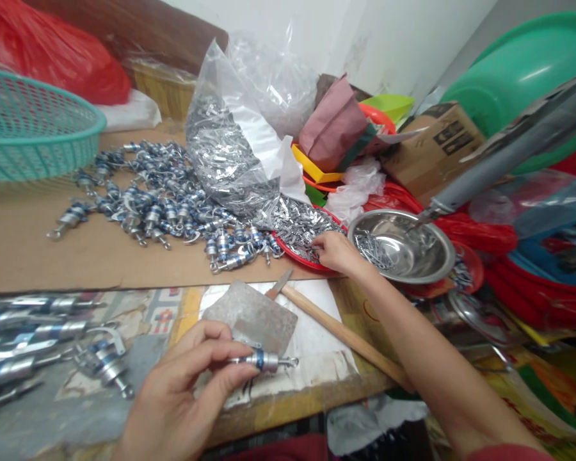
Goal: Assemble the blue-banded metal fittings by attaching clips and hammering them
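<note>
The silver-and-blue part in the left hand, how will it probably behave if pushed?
The silver-and-blue part may roll, since it looks round-bodied. It is probably stiff, as it looks metallic. Its shine suggests it could be slippery.

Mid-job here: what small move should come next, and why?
Probably lift one small metal piece from the red tray with the right hand. Its fingers are at the pieces in the tray, though whether they grip one is unclear, and the left hand holds a silver-and-blue metal fitting, its ringed end pointing clear of the fingers.
</note>
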A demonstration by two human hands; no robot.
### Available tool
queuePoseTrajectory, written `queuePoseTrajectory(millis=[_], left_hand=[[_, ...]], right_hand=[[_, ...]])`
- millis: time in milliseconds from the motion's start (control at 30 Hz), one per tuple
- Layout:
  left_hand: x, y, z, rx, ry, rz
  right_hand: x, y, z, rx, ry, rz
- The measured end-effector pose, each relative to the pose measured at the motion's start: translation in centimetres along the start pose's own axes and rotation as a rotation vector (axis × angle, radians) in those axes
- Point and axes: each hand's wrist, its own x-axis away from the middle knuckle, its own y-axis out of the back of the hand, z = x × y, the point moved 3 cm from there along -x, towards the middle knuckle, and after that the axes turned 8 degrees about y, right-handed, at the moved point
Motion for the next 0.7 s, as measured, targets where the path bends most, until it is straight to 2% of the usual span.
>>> queuePoseTrajectory(millis=[167,267,367,467,600,700], left_hand=[[0.1,-0.1,-0.2,0.048,-0.014,-0.013],[0.1,-0.1,-0.2,0.106,0.021,-0.039],[0.0,-0.1,-0.4,0.078,0.023,0.005],[-0.1,-0.1,-0.7,0.069,0.008,-0.013],[0.0,-0.2,-0.9,0.118,-0.04,-0.14],[0.0,-0.3,-0.9,0.095,-0.084,-0.153]], right_hand=[[2.5,1.3,2.3,-0.076,0.031,-0.225],[3.4,1.3,3.4,-0.135,0.078,-0.295],[3.1,1.3,3.4,-0.177,0.077,-0.334],[3.6,1.5,4.9,-0.261,0.128,-0.317],[7.1,2.1,10.6,-0.51,0.379,-0.231],[9.4,2.7,14.0,-0.682,0.511,-0.186]])
